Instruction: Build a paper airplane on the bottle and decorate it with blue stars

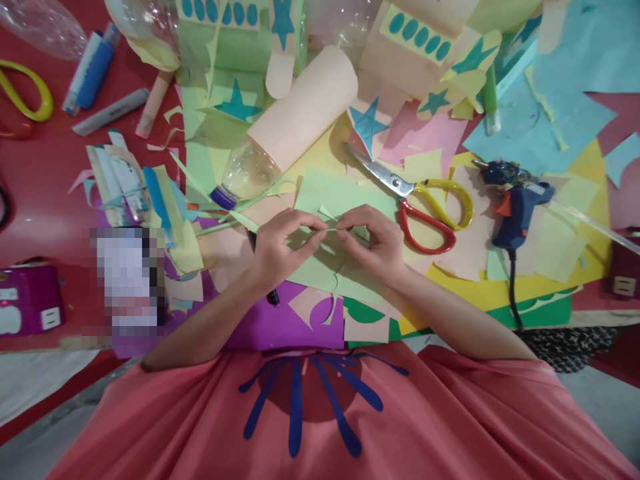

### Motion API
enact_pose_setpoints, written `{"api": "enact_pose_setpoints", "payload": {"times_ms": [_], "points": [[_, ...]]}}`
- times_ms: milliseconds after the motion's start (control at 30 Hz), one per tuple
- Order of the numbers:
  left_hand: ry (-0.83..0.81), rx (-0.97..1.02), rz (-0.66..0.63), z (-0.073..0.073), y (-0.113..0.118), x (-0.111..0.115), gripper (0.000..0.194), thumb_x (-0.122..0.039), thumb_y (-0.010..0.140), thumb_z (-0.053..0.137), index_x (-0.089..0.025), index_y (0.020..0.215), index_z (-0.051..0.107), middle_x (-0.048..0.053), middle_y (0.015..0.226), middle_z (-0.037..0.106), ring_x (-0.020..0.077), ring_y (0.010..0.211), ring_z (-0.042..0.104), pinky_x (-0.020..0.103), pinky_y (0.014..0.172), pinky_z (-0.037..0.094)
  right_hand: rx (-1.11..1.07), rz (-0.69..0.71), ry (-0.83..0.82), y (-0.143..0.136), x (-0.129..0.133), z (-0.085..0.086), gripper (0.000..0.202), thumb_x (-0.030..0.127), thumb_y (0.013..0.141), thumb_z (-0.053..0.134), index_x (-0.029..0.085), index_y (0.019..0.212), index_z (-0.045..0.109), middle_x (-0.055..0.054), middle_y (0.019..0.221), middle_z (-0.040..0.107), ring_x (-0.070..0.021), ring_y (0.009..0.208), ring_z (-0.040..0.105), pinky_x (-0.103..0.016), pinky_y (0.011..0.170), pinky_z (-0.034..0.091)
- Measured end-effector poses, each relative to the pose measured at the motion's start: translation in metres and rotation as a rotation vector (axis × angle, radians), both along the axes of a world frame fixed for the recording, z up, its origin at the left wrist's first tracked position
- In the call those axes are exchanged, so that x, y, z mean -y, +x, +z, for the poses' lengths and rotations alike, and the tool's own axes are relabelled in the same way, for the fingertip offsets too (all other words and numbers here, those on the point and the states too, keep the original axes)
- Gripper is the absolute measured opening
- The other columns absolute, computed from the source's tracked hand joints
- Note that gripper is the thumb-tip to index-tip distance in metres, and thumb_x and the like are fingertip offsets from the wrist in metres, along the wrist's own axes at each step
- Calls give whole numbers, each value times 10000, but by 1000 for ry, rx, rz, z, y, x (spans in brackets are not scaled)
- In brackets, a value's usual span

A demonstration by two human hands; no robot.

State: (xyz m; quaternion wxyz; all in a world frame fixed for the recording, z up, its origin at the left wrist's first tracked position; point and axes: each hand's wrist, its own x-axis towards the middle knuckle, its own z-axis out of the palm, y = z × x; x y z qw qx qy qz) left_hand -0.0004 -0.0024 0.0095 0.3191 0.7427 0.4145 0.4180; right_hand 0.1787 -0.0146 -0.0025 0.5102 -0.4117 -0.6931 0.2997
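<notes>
Both my hands are raised over a pale green sheet (313,270), thumbs and forefingers pinched close together. A thin, pale strip (332,230) spans the small gap between them; my left hand (283,247) grips one end and my right hand (377,243) the other. Beyond them a clear bottle (253,167) with a purple cap and a peach paper wrap (305,107) lies on its side. Scissors (405,190) with yellow and red handles lie partly open right of my right hand. A black pen (273,297) is partly hidden under my left hand.
A blue glue gun (517,213) with its cord lies at the right. Markers (120,177), a pixelated phone-like object (127,280) and a purple box (30,300) are at the left. Paper scraps and teal star cutouts (370,123) cover much of the red table (45,200).
</notes>
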Motion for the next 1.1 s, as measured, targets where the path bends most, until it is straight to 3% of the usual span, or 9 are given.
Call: {"api": "enact_pose_setpoints", "payload": {"times_ms": [467,1100], "points": [[-28,0,14,-2,1,0,86,-280,909,625,-221,857,659,21,822,749,143,783,696,269,703,557,6,-17,-44,0,1,-1,24,227,874,614,234,852,621,5,767,668,-117,683,598,-287,617,501],[-30,4,3,0,0,0,88,-262,903,618,-197,855,652,19,813,735,127,777,687,238,709,544,10,-24,7,2,0,0,92,159,875,598,227,819,623,11,744,674,-121,713,631,-283,633,513]]}}
